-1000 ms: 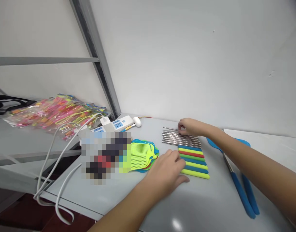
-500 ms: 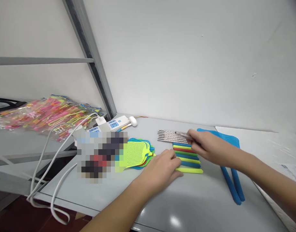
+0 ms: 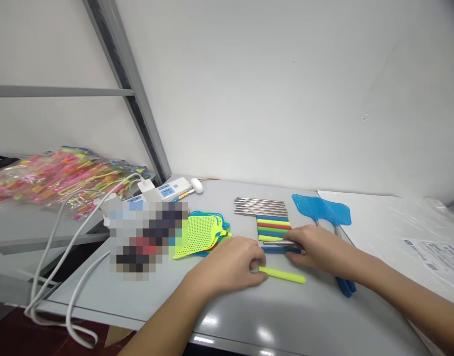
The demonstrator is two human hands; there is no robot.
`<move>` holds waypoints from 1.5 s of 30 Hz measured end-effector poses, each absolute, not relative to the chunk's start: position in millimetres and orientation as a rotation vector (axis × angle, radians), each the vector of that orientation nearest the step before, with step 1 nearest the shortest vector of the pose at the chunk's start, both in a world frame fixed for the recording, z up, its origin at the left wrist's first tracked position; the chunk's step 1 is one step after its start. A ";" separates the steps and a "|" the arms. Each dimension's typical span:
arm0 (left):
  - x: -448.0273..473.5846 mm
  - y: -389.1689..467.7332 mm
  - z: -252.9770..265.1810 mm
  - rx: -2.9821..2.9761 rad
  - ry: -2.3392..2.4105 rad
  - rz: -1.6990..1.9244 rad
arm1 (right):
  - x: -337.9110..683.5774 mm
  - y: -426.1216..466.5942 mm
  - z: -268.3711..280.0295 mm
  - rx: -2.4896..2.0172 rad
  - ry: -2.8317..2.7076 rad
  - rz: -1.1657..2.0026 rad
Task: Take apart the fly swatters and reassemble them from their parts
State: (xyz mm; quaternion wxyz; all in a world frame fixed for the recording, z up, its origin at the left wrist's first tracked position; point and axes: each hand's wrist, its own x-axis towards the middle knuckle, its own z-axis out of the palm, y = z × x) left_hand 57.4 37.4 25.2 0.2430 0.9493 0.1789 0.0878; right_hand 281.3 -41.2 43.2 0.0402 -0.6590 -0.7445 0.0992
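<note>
My left hand [image 3: 236, 262] is closed, pinching one end of a yellow-green handle sleeve [image 3: 284, 275] just at the table surface. In my right hand [image 3: 311, 249] is a thin metal rod [image 3: 276, 243], its end pointing left over the row of coloured handle sleeves [image 3: 274, 224]. Behind that row lie several more metal rods [image 3: 259, 205], side by side. Perforated fly swatter heads [image 3: 199, 233] in yellow-green, blue and other colours are stacked left of the rods. Two blue fly swatters [image 3: 338, 212] with blue handles lie to the right, partly hidden by my right forearm.
A white power strip [image 3: 175, 188] with cables and a small white rounded object [image 3: 196, 186] stand at the back left. Bagged colourful goods [image 3: 74, 173] lie on the far left surface. White sheeting [image 3: 382, 212] covers the right side. A pixelated patch hides something left of the swatter heads.
My right hand has brought the metal rod from the rod pile toward me. My left hand has drawn the yellow-green sleeve away from the row. The camera view has shifted slightly right.
</note>
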 end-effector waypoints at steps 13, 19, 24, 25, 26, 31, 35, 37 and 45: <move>74.5 49.2 16.5 2.768 0.687 0.385 | 317.0 -57.7 73.4 -2.191 -1.936 0.279; 80.1 48.7 12.7 2.789 0.735 0.405 | 301.4 -62.1 70.5 -2.087 -1.946 0.328; 79.3 46.4 12.9 2.725 0.761 0.460 | 289.8 -69.9 75.1 -2.060 -1.981 0.416; 78.9 45.4 13.8 2.709 0.753 0.461 | 287.6 -71.6 76.2 -2.061 -1.983 0.428; 78.5 43.8 15.4 2.687 0.742 0.462 | 285.3 -73.3 77.3 -2.060 -1.981 0.448; 82.7 25.8 31.3 2.373 0.596 0.546 | 271.1 -80.1 79.2 -1.954 -1.901 0.718; 88.7 4.3 37.1 1.866 0.465 0.632 | 257.0 -83.1 77.4 -1.805 -1.773 0.956; 86.8 -4.9 33.0 1.655 0.505 0.665 | 251.2 -84.6 76.1 -1.745 -1.697 1.053; 60.9 -34.7 8.4 1.262 0.675 0.754 | 248.0 -86.7 71.3 -1.419 -1.077 1.124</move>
